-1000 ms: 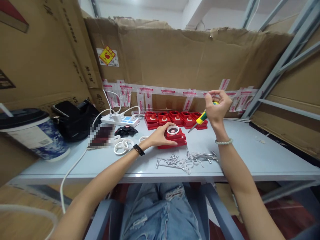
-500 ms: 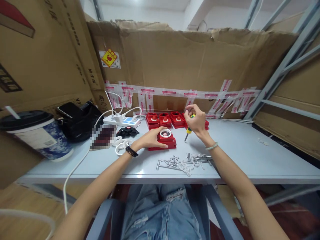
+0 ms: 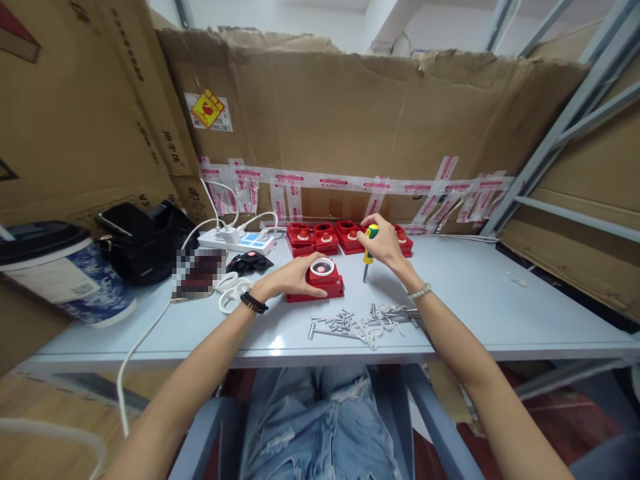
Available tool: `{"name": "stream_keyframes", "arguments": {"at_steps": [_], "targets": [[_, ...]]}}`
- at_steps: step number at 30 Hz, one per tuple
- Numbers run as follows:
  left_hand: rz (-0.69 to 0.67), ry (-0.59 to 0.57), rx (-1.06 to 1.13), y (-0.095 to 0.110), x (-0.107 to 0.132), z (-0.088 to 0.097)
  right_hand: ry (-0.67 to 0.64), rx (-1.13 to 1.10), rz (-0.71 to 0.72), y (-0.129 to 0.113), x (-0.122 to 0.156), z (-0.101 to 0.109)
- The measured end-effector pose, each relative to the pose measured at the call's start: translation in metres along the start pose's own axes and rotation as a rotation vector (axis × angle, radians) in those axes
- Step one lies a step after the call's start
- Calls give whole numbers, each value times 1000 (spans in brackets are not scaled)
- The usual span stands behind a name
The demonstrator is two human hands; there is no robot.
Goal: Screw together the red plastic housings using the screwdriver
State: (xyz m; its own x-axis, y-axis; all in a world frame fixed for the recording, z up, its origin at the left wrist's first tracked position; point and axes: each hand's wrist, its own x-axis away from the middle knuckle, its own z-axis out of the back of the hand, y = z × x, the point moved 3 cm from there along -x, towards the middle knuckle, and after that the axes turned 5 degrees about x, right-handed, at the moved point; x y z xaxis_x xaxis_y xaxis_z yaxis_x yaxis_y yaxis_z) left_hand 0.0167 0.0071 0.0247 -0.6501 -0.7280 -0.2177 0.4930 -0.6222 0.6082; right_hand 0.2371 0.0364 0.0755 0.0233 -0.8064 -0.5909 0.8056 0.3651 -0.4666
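Holding boxy red plastic housing in bare left hand, thumb along near side, fingers round far side, spread fairly wide across the body. Sits on pale blue-grey tabletop, to the left of bare right hand and apart from it, nearer the front edge than that hand. Has white plastic ring on top, round a dark centre with a small red mark, facing up, covered by neither hand. Gripping yellow-and-green-handled screwdriver in right hand, narrow grasp, thumb and fingers closed round the handle, shaft pointing down, almost upright. Clear gap between shaft and housing; can't tell about tip contact with tabletop. Behind both hands: row of red plastic housings in front of taped brown cardboard panel, partly blocked from view by right hand. Between hands and front edge: loose heap of silver metal screws and rods, mixed with white stringy bits. Just beside left wrist: overlapping loose white plastic rings. Farther back on that side: black plastic part with red spot, then white power strip with plugged-in cables.
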Motion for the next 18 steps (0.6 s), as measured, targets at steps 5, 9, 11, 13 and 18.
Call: {"name": "stream_keyframes", "arguments": {"at_steps": [5,9,11,13,18], "targets": [[-10,21,14,1,-3,-4,28,-43,32,-5,2,-3],[-26,43,25,1,-4,-6,224,-338,21,-21,11,5],[-38,51,27,0,-4,-7,233,-495,31,-30,17,7],[-47,54,23,1,-5,-8,217,-579,65,-37,21,7],[-53,51,20,1,-5,-9,215,-597,90,-41,24,4]]}}
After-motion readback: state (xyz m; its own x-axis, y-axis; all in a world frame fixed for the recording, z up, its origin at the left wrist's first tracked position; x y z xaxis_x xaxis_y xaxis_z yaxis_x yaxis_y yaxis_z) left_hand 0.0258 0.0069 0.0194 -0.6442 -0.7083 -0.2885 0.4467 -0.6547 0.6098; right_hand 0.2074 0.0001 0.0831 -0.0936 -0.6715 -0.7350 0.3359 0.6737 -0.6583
